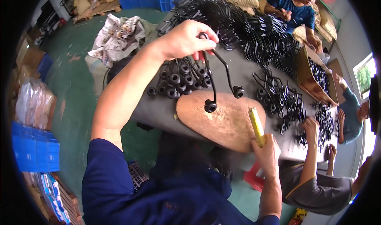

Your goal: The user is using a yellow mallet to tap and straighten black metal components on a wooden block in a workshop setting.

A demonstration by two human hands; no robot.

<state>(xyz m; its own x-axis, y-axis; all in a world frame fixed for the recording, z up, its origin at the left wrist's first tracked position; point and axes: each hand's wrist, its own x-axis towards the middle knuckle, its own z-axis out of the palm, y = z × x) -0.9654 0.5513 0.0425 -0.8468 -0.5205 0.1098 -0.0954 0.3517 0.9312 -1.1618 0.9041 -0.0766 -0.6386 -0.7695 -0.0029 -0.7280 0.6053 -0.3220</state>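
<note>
My left hand is raised over the table and pinches the upper ends of two bent black rods. They hang down, each with a round black ring-shaped end piece at the bottom. Below them lies a worn, oval brown board at the table's near edge. My right hand is wrapped round a yellow stick, whose tip points up and away over the board's right side. What the stick's lower end looks like is hidden in my fist. Behind the board, several similar rods lie with their ring ends toward me.
A large heap of black rods covers the far table, with another pile on the right. A cardboard box of black parts stands there. Co-workers sit at the far and right sides. Crumpled paper fills a sack at left.
</note>
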